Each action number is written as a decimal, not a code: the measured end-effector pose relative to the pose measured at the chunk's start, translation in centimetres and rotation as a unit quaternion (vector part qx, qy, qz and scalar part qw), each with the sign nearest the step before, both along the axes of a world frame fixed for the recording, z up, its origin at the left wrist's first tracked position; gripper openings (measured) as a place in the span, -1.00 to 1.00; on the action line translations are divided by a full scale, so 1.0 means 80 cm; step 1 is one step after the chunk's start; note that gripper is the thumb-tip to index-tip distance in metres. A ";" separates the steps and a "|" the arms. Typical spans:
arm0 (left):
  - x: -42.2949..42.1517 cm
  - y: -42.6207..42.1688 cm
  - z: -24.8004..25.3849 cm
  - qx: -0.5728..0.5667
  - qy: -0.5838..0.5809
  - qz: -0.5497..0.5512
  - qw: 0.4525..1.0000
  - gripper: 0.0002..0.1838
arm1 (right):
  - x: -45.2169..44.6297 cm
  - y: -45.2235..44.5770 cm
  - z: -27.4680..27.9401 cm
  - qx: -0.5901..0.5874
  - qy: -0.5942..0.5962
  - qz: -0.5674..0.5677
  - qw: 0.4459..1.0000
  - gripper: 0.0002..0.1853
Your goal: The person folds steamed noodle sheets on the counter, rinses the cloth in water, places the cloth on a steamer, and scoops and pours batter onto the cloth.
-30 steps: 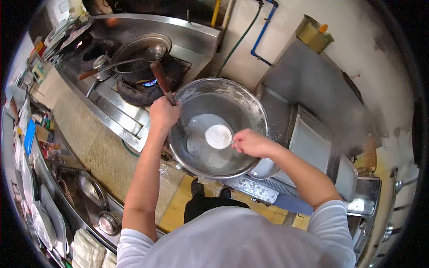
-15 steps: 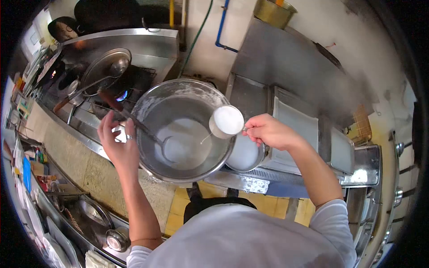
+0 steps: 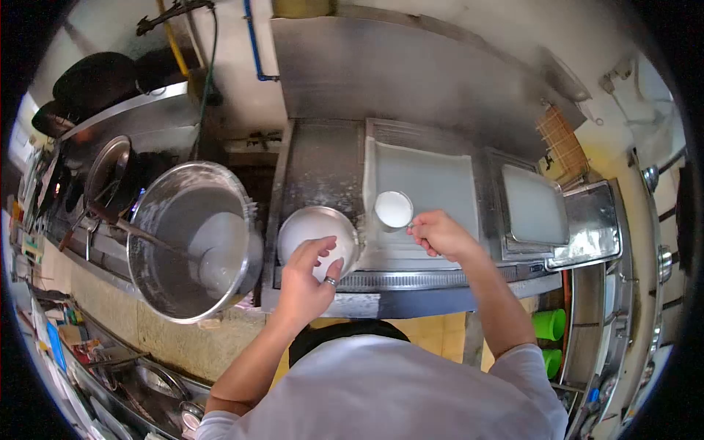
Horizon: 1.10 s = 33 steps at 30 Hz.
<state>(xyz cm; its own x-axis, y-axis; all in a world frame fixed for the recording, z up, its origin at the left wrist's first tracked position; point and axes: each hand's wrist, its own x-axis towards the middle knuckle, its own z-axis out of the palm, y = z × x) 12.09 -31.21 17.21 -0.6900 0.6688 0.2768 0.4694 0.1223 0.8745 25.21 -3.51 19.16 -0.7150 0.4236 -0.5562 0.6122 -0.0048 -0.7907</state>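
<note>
the left hand [image 3: 308,286] is held just left of the frame's centre, with its back turned mostly toward the camera. its fingers [image 3: 315,251] are lightly bent and pointed toward the upper right, and they are parted from the thumb [image 3: 334,270] by a visible gap. the left forearm [image 3: 257,348] is slanted up from the lower left, with the wrist set nearly in line. the right hand [image 3: 442,235] is held right of centre, placed higher than the left and well apart from it. its fingers are curled into a closed pinch. the right forearm [image 3: 495,293] is angled from the lower right toward the centre.
</note>
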 end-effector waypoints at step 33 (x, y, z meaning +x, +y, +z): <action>0.086 0.075 -0.112 -0.122 -0.144 -0.076 0.979 -0.60 | 0.133 0.159 -0.216 0.087 0.020 -0.276 0.957 -0.86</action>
<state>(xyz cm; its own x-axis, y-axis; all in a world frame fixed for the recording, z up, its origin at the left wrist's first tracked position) 18.97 -25.21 8.26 -0.6028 0.7922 -0.0948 0.2368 0.2910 0.9269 35.86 9.19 1.91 -0.3757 0.8267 -0.4189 0.5234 -0.1838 -0.8320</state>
